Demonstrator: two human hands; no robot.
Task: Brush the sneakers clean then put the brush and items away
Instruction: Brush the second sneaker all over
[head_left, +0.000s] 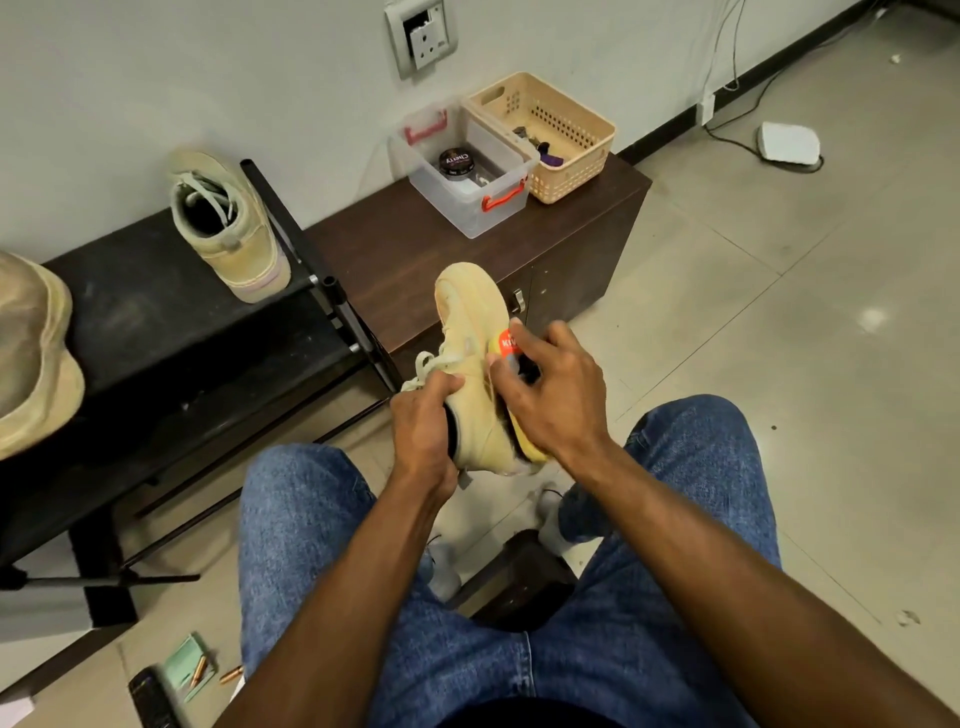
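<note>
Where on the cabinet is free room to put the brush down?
The dark cabinet top is bare between the shoe rack and the clear box. Its far end is crowded by that box and the beige basket.

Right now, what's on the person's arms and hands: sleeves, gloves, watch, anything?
Nothing that shows. The left hand and right hand are bare, with no gloves, rings, watch or wristband visible. Both forearms are uncovered to the frame's bottom edge, so no sleeve appears. Blue denim jeans cover the legs below.
</note>
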